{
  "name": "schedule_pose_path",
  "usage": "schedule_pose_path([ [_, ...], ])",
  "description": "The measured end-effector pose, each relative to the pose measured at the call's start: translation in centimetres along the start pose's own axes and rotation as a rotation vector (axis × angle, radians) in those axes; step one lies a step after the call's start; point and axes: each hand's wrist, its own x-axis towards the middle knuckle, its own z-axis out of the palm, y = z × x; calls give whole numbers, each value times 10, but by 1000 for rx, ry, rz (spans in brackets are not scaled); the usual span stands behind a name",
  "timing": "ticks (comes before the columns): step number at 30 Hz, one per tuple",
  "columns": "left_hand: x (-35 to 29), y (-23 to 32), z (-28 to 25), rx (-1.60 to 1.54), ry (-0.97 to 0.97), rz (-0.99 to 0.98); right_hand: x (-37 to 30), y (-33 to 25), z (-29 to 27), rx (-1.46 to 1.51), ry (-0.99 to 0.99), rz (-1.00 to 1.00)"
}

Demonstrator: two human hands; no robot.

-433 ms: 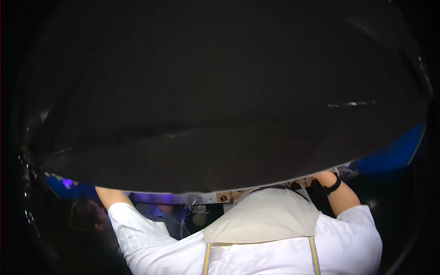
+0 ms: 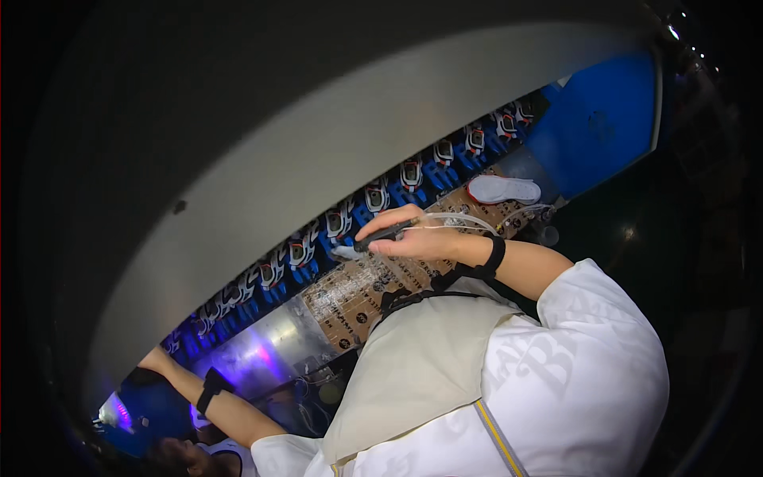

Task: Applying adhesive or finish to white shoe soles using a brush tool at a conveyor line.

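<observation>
Right grip [image 2: 429,241]: mid-frame, my thumb and fingers pinch a dark tool [image 2: 385,235], angled, I judge, to face its nose toward the row.
Clear tube [image 2: 465,217]: loops behind my fingers, presumably leaving them free.
Left grip [image 2: 153,360]: lower left, partly hidden; closure I cannot tell.
Blue holders [image 2: 407,193]: diagonal row, apparently spacing shoe parts [image 2: 411,173].
Pale sole [image 2: 505,189]: upper right, on the worktop [image 2: 342,314].

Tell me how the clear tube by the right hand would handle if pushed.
The tube curves past the right hand toward the wrist, so it would probably flex rather than stay rigid. It looks slim and see-through, so it is likely light.
</observation>
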Motion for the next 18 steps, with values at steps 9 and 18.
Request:
schedule_pose_path([
  [9, -222, 345, -78, -1540, -849, -1021, -23, -5, -7, 288, 90, 116],
  [18, -255, 460, -131, -2333, -1050, -1452, -15, -40, 12, 290, -98, 85],
])
